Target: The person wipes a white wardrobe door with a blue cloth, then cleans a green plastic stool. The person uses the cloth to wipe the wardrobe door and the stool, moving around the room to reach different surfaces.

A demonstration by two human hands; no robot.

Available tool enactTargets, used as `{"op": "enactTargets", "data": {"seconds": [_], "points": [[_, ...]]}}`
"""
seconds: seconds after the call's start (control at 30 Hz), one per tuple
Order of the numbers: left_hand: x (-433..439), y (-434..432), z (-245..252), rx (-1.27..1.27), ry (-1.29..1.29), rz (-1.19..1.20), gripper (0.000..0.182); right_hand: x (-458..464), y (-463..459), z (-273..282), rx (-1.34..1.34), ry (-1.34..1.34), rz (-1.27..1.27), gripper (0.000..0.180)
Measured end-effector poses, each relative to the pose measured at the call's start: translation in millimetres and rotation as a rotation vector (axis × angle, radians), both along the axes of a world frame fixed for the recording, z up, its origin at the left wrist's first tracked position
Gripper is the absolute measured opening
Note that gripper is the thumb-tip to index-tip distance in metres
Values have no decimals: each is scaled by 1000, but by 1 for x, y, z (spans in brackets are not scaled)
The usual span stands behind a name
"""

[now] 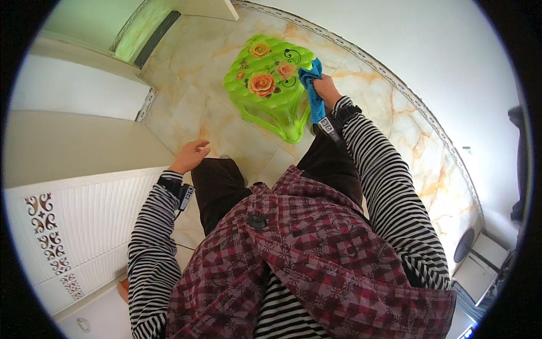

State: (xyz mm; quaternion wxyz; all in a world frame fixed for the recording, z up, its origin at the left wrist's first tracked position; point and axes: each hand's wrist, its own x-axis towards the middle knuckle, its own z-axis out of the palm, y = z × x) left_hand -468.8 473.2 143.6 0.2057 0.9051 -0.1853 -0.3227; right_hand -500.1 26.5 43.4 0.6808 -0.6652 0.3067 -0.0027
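Observation:
Before me on the floor stands a bright green plastic stool, its quilted-looking seat printed with orange roses and dark scrollwork. My right hand grips a crumpled blue cloth at the stool's right edge. Part of the cloth overlaps the seat corner in the view; whether it touches the stool, I cannot tell. My left hand holds nothing. It hovers over the floor to the lower left of the stool, above my left knee, fingers apart and slightly bent.
Marbled tiles cover the floor. A white wall with a patterned baseboard curves along the right. To the left stands a white cabinet with scroll cutouts. A door edge shows at the top, and a white box-like object lies lower right.

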Motion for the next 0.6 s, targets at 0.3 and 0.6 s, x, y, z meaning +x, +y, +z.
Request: {"op": "enactTargets", "data": {"seconds": [0.3, 0.6], "points": [[-67, -99, -13, -139, 70, -272, 39, 18, 15, -91, 470, -15, -199, 6], [-44, -50, -65, -202, 162, -31, 35, 24, 3, -164, 833, -61, -232, 19]]}}
